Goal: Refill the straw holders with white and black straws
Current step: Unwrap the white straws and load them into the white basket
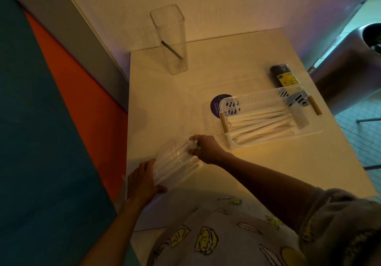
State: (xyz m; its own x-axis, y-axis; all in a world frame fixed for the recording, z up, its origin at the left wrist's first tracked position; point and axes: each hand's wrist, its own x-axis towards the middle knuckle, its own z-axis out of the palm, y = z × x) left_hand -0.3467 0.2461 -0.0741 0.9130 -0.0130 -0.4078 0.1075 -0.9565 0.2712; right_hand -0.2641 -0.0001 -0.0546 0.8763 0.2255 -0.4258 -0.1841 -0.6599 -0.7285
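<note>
a clear holder (pixel 179 163) lay on its side at the near left of the surface, packed with white straws (pixel 175 158). my left hand (pixel 142 180) gripped its near end and my right hand (pixel 203 148) pinched its far end. a tall clear square holder (pixel 172 39) stood upright by the wall with one black straw (pixel 172 49) leaning inside. a white slotted basket (pixel 261 119) held more white straws, and a wrapped pack of black straws (pixel 283 76) lay just beyond it.

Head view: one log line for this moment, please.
left hand holds near end of white straw pack | right hand pinches far end | clear holder: one black straw | basket: white straws
</note>
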